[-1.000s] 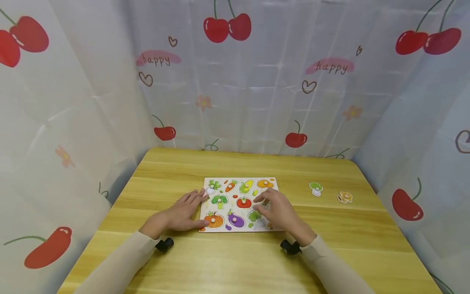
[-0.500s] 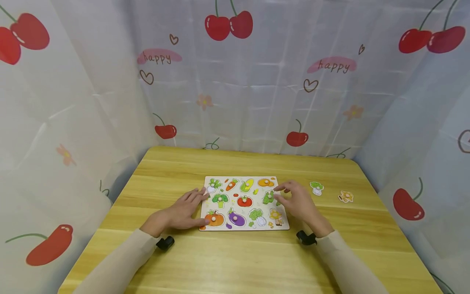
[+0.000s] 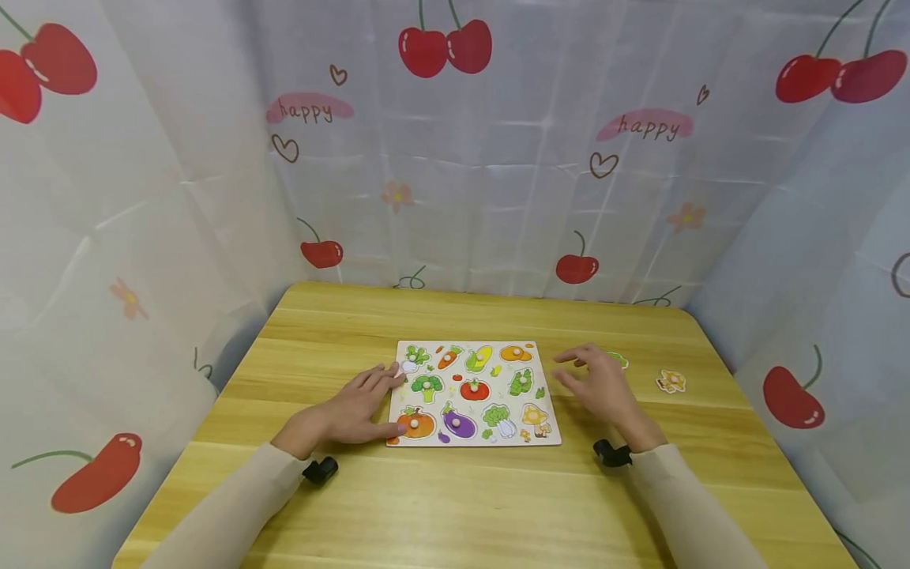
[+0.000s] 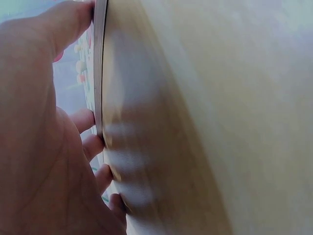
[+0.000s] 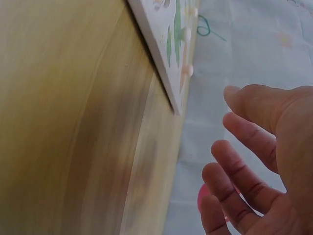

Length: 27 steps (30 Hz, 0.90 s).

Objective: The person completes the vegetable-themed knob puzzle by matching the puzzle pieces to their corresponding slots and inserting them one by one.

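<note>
A white vegetable puzzle board [image 3: 451, 401] lies on the table, most of its pieces seated with small round knobs. My left hand [image 3: 355, 409] rests at the board's left side, fingers spread and fairly straight. The left wrist view shows the thumb and fingertips against the board's edge [image 4: 99, 63]. My right hand [image 3: 600, 387] hovers just right of the board, holding nothing, fingers loosely bent and apart. It partly hides a loose leafy-green puzzle piece [image 3: 621, 359]. Farther right lies a loose yellow mushroom piece [image 3: 671, 382]. The board's mushroom and leafy-green places at bottom right show flat pictures.
The wooden table [image 3: 469, 506] reaches back to a curtain [image 3: 498, 174] printed with cherries, which also hangs on both sides. A black wrist-camera mount [image 3: 611, 453] sits under my right wrist, another mount [image 3: 321, 471] by the left.
My right hand has moved right, from over the board to past its right edge, uncovering the green pea piece and mushroom picture. The left hand stays in place.
</note>
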Each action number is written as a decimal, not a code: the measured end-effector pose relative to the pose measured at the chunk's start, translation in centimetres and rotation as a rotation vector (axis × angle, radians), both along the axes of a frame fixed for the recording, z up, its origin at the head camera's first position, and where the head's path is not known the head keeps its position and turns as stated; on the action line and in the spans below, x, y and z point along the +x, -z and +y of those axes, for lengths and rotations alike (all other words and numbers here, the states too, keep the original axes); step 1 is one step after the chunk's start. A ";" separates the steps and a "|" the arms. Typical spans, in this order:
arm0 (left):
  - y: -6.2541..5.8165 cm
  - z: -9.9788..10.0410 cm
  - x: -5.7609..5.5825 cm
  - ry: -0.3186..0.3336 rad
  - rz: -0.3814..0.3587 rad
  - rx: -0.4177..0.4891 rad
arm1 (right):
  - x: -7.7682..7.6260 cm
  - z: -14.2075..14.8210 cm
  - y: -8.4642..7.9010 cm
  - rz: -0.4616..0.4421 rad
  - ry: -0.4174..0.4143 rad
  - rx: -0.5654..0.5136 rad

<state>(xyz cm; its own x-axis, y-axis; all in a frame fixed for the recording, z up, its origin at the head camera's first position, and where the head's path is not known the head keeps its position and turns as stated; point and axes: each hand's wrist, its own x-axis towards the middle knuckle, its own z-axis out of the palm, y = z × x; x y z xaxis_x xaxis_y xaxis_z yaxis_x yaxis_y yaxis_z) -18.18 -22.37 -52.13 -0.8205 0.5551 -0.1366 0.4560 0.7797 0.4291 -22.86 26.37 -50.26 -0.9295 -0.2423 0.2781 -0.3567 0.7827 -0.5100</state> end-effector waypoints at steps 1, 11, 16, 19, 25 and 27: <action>0.0 0.0 0.0 0.000 0.001 0.002 | -0.1 0.3 0.0 -0.003 0.005 -0.001; 0.2 -0.1 0.0 0.003 0.003 0.011 | -1.0 2.8 0.3 -0.030 0.046 -0.001; 0.3 -0.1 -0.2 -0.002 0.003 0.007 | -1.6 4.0 0.4 -0.019 0.057 -0.008; 0.4 -0.1 -0.2 -0.004 0.003 0.005 | -1.9 4.8 0.5 -0.004 0.050 -0.004; 0.2 -0.1 -0.1 -0.009 -0.009 0.004 | -2.5 6.3 0.4 -0.053 0.065 0.011; 0.1 -0.1 -0.1 -0.011 -0.014 0.005 | -2.7 6.8 0.6 -0.068 0.071 0.027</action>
